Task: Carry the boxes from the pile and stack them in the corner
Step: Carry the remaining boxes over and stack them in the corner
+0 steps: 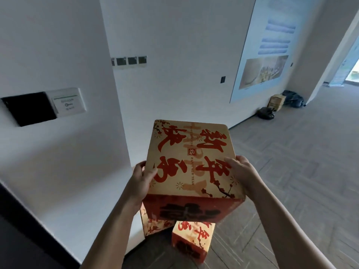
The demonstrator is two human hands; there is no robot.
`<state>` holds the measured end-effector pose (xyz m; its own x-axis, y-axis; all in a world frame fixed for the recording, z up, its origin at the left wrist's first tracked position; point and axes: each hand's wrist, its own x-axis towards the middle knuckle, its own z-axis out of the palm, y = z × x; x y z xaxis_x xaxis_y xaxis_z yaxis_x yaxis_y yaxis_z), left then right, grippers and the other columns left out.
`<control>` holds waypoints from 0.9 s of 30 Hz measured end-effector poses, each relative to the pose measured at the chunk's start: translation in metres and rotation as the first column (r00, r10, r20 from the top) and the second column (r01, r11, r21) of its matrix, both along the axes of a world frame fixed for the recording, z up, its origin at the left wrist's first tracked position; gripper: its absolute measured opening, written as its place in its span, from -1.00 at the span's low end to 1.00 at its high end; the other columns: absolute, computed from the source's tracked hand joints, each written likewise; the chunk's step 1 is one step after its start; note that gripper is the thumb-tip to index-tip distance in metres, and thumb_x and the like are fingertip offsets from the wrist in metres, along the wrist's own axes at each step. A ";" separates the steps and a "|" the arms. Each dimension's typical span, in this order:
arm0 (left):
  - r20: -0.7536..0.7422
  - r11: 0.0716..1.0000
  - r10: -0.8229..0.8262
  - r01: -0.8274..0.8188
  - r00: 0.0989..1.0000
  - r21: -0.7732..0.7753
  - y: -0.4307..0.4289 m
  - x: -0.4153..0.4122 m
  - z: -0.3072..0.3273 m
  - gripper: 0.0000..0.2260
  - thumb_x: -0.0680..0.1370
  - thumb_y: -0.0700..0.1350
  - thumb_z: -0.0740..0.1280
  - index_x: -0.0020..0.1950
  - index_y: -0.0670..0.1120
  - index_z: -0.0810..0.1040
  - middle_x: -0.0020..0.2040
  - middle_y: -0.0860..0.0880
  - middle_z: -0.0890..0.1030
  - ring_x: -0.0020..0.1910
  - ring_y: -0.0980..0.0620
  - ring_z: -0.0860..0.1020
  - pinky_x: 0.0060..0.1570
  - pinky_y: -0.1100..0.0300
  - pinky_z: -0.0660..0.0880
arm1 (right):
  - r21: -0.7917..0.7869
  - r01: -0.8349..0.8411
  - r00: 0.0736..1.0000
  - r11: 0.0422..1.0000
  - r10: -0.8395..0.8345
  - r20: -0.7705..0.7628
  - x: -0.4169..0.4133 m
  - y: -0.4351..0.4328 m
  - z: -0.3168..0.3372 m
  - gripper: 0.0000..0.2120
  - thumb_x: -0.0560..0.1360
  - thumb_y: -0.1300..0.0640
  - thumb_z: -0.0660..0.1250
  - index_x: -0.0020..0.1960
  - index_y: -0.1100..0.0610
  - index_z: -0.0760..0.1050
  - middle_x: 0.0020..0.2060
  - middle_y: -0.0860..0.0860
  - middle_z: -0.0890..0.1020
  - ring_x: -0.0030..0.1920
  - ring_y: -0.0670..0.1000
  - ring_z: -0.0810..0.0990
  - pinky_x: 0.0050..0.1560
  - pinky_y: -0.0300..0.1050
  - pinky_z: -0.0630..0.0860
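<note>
Two hands are clamping the printed box (190,158) from opposite sides: our left hand (141,181) is pressing its left wall with the thumb hooked onto the top face, and our right hand (239,171) is curling over the right top edge. We are holding the box off the floor (291,191), just right of the white pillar (108,133) and above its foot. Down there a second box (155,228) is sitting close against the pillar and a third box (192,239) is lying just right of that one; whether those two are touching we are not able to tell. We are judging the carried box to be stiff printed cardboard, showing square, uncrushed edges under the squeeze. It also seems fairly light, since a side grip alone is bearing it. Its printed skin is looking smooth, so we are expecting it to slip if the squeeze slackens; shifting our grip under the bottom edges is looking like the safer hold for lowering it. What is inside is hidden, so we are treating it as possibly fragile and are planning to set it down flat, not drop it.
</note>
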<state>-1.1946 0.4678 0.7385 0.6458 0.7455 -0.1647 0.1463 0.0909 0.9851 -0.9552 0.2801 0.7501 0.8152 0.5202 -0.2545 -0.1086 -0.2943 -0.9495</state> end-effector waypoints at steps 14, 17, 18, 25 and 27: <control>0.073 0.768 0.636 -0.620 0.769 -0.162 -0.119 -0.065 -0.001 -0.73 0.65 -0.12 0.31 0.36 -0.06 0.52 0.07 -0.10 0.74 0.06 -0.13 0.71 -0.05 -0.02 0.59 | 0.234 -0.548 0.810 0.803 0.579 -0.091 0.011 0.016 -0.014 -0.58 0.64 0.01 0.37 0.47 0.06 0.46 0.15 0.16 0.73 0.05 0.17 0.77 -0.02 0.13 0.71; 0.071 0.697 0.716 -0.706 0.694 -0.127 -0.150 -0.107 0.003 -0.73 0.64 -0.09 0.32 0.34 -0.04 0.54 0.04 -0.09 0.75 0.04 -0.11 0.71 -0.04 -0.02 0.59 | 0.267 -0.641 0.724 0.719 0.682 -0.099 -0.029 0.023 -0.014 -0.66 0.67 0.04 0.33 0.41 0.06 0.48 0.10 0.16 0.74 0.04 0.19 0.76 0.00 0.17 0.71; 0.068 0.670 0.742 -0.733 0.667 -0.117 -0.160 -0.122 0.004 -0.75 0.64 -0.09 0.32 0.32 -0.05 0.54 0.03 -0.08 0.75 0.03 -0.10 0.72 -0.04 -0.01 0.58 | 0.278 -0.670 0.691 0.688 0.715 -0.105 -0.045 0.024 -0.013 -0.67 0.67 0.05 0.32 0.42 0.05 0.49 0.10 0.16 0.74 0.06 0.21 0.76 0.06 0.23 0.70; 0.037 0.473 0.881 -0.880 0.471 -0.046 -0.250 -0.243 0.018 -0.82 0.67 -0.02 0.28 0.24 0.01 0.58 0.00 0.01 0.76 -0.04 0.03 0.73 -0.05 0.03 0.58 | 0.317 -0.852 0.402 0.416 0.909 -0.112 -0.188 0.012 0.000 -0.74 0.70 0.10 0.27 0.36 -0.09 0.51 0.08 0.06 0.76 0.07 0.16 0.76 0.15 0.28 0.67; 0.030 0.432 0.901 -0.902 0.432 -0.012 -0.280 -0.282 0.019 -0.86 0.68 0.00 0.26 0.18 0.09 0.57 -0.01 0.06 0.76 -0.06 0.08 0.73 0.02 0.02 0.58 | 0.324 -0.880 0.332 0.348 0.937 -0.105 -0.235 0.003 -0.001 -0.73 0.70 0.12 0.26 0.37 -0.08 0.52 0.09 0.07 0.76 0.06 0.18 0.77 0.07 0.23 0.70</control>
